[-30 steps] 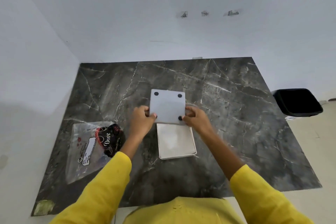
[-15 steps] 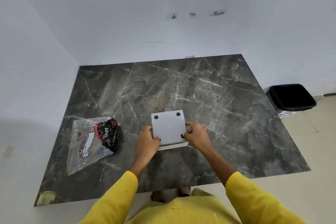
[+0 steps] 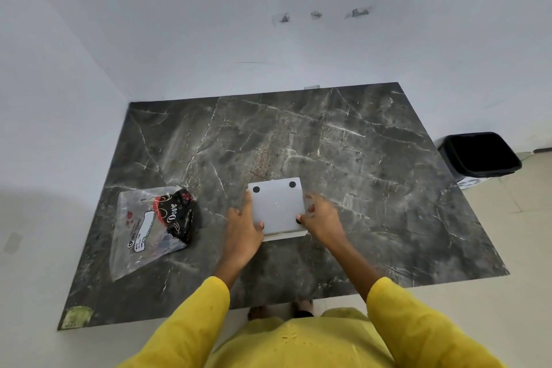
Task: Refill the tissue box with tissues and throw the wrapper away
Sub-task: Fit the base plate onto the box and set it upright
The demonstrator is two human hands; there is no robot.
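The white tissue box [image 3: 284,236] lies upside down on the dark marble table [image 3: 373,164], near its front edge. Its grey bottom panel [image 3: 276,206], with black rubber feet at the corners, sits on top and covers almost all of the box; no tissues show. My left hand [image 3: 242,227] grips the panel's left edge with the thumb on top. My right hand [image 3: 324,218] holds the right edge, thumb by the near right foot, fingers slightly spread and blurred. The empty clear plastic wrapper [image 3: 149,227], printed black and red, lies flat to the left.
A black waste bin [image 3: 481,155] stands on the floor past the table's right edge. White walls close the table's far and left sides. A greenish sticker [image 3: 78,314] marks the near left corner. My feet [image 3: 301,308] show under the front edge.
The grey panel, held tilted beyond the open box a second ago, has come down flat onto it. Both hands stayed at its sides. The camera has pulled back.
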